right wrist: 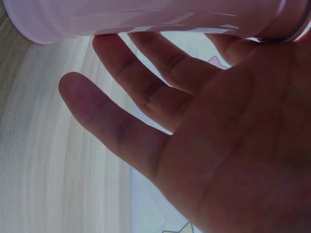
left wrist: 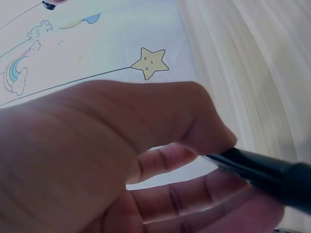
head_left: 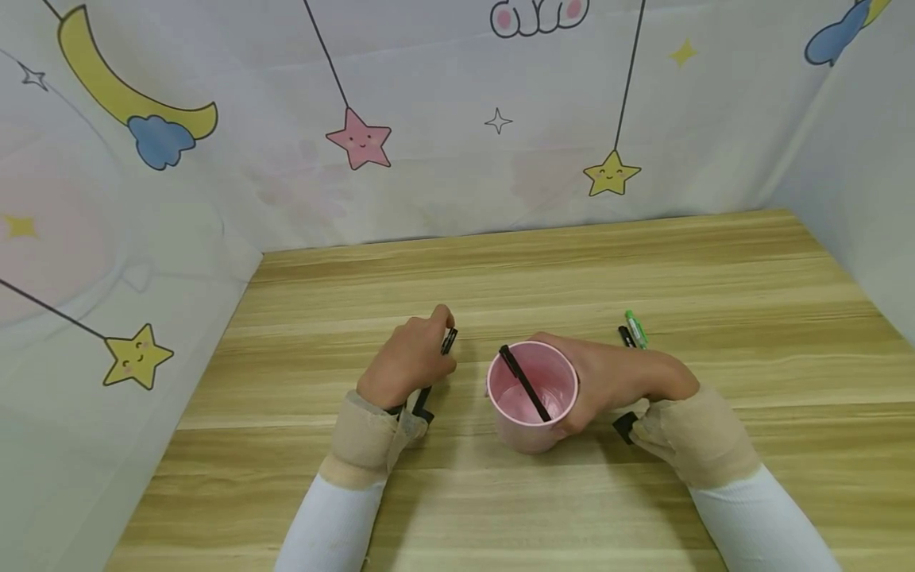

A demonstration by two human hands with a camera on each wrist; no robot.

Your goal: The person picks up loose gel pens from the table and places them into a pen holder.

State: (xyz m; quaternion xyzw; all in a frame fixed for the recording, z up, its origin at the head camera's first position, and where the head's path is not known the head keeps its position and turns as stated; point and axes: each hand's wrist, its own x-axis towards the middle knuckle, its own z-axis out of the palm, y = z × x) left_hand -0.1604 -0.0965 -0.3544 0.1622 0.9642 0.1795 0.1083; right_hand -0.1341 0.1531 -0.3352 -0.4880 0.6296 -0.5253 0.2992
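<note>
In the head view my left hand pinches a black pen between thumb and fingers, just left of the pink cup. The left wrist view shows that pen close up, with the thumb on one side of it and the fingers on the other. My right hand grips the cup from its right side. In the right wrist view some fingers lie against the cup's wall, while the nearest one extends away from it. Another black pen leans inside the cup, its upper end over the rim.
Beyond my right hand, a green-and-white pen and a black pen lie side by side on the wooden table, partly hidden by that hand. A patterned cloth backdrop rises behind the table and along its sides.
</note>
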